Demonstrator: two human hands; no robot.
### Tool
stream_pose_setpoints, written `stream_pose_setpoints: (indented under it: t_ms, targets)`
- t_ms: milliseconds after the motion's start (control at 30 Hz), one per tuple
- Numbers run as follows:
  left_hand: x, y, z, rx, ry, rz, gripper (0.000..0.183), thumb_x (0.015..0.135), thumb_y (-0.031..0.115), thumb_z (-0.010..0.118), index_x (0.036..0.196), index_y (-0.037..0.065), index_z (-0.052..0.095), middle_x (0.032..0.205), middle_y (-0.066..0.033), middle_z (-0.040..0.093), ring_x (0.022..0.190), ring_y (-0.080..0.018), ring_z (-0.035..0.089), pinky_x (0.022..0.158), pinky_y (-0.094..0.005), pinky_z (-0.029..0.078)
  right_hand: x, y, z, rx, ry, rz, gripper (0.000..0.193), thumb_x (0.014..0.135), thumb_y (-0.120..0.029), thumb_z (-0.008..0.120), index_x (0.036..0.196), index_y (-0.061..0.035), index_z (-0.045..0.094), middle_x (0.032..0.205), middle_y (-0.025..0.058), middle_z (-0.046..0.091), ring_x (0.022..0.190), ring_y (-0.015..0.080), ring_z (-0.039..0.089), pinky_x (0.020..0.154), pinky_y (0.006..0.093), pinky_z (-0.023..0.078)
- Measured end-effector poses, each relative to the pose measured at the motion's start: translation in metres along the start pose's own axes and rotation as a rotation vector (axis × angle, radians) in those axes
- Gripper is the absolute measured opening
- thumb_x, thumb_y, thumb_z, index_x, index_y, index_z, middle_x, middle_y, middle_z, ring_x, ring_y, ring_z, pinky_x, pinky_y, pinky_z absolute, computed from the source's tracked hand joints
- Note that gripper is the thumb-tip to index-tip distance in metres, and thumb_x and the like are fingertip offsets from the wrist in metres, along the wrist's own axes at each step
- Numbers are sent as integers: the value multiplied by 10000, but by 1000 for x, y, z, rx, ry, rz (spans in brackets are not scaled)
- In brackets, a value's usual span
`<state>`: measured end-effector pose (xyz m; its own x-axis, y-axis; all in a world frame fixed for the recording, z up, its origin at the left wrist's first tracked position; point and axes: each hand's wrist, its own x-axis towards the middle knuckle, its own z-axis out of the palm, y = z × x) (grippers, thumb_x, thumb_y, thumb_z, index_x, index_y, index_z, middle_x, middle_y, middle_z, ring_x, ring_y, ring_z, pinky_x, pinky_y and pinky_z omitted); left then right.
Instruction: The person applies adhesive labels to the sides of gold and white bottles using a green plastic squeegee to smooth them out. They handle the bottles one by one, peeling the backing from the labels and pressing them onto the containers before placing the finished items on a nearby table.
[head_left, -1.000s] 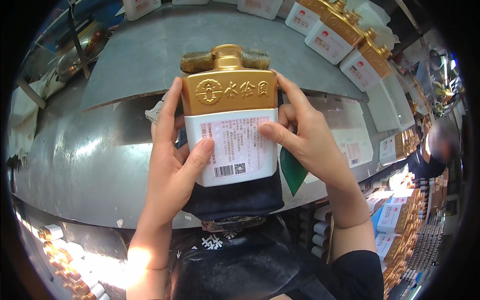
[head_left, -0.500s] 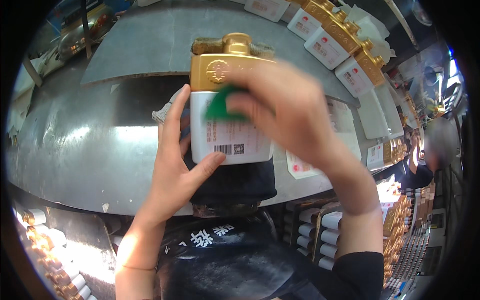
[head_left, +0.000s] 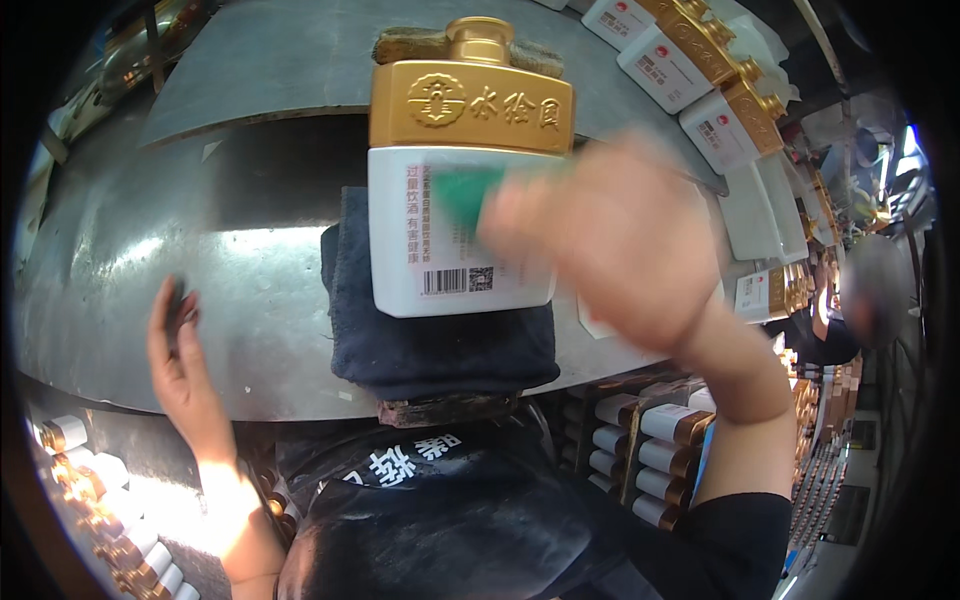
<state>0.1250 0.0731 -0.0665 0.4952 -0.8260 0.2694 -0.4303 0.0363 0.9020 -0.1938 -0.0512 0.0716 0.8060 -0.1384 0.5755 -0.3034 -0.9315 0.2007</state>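
Note:
A flat bottle, white below with a raised-pattern gold shoulder and neck, lies label-up on a folded dark cloth. My right hand, smeared by motion, is closed on a green flat scraper over the bottle's white label face. The scraper's edge is blurred, and the hand covers the right part of the label. My left hand is off the bottle, above the metal table to the left. Its fingers and thumb are apart with shadow between them, and I make out nothing held.
Behind the bottle's neck lies a worn wooden bar. Finished-looking gold and white bottles stand in a row at the far right of the metal table. Stacked bottles fill racks below the near edge. Another person is at the right.
My left hand has let go of the bottle's left side and moved left. The right hand with the green scraper has shifted slightly right. The bottle sits higher in view.

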Motion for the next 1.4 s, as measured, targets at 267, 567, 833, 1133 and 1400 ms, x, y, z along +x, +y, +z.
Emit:
stream_pose_setpoints:
  t_ms: [267, 567, 833, 1133, 1400]
  targets:
    - [-14, -56, -18, 567, 177, 111, 389, 994, 117, 457, 1374, 42, 487, 1344, -148, 522, 1220, -284, 486, 1051, -390, 362, -10, 33, -25, -54, 40, 207, 293, 648, -31, 801, 924, -69, 711, 827, 36, 676, 684, 183, 612, 615, 276, 499]
    - [-14, -62, -14, 629, 212, 92, 371, 949, 97, 525, 1317, 47, 539, 1271, -134, 563, 1162, -289, 509, 1022, -384, 371, -33, -1, -32, 94, -21, 243, 266, 653, 7, 759, 905, -60, 712, 811, 32, 671, 705, 194, 601, 609, 302, 485]
    - [-13, -62, -20, 596, 220, 128, 322, 918, 70, 524, 1232, 52, 589, 1221, -136, 588, 1148, -309, 534, 1014, -381, 388, 38, 33, 32, -44, 111, -14, 180, 740, -132, 752, 891, -76, 671, 750, 58, 623, 658, 232, 617, 609, 321, 517]
    - [-16, -58, -17, 601, 216, 101, 291, 905, 67, 532, 1184, 81, 614, 1167, -144, 600, 1106, -321, 564, 970, -379, 427, 6, 4, 4, 200, 22, -85, 132, 715, -77, 726, 810, -47, 641, 673, 40, 558, 618, 159, 562, 543, 286, 472]
    - [-22, -53, -26, 606, 247, 49, 287, 893, 46, 539, 1164, 85, 624, 1182, -140, 580, 1092, -310, 568, 918, -345, 451, -12, 9, -17, 321, -233, -84, 205, 693, -68, 747, 884, -78, 674, 700, 37, 587, 615, 195, 578, 526, 297, 482]
